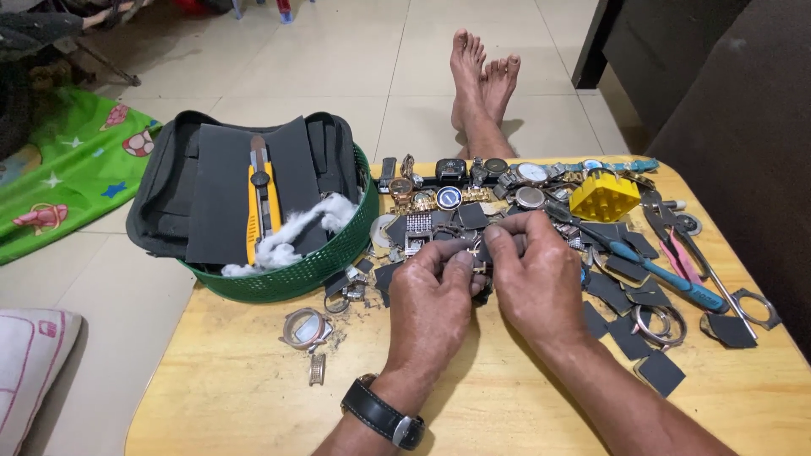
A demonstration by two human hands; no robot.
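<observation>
A green mesh basket (pixel 325 263) stands at ten o'clock on the yellow wooden worktop (pixel 253 388). It holds a black pouch (pixel 169 194) with dark foam sheets, one yellow utility knife (pixel 260 203) lying on them, and a tuft of white cotton (pixel 296 232). At the centre, the left hand (pixel 431 308) and the right hand (pixel 536 279) meet, the fingers of both closed on a small metal watch part (pixel 475 252) pinched between thumbs and forefingers. A row of watches (pixel 473 181) lies at twelve o'clock; their count is hard to tell. One yellow block (pixel 604 198) sits at one o'clock, one blue-handled screwdriver (pixel 667 279) at three, and one loose watch case (pixel 304 328) at eight.
</observation>
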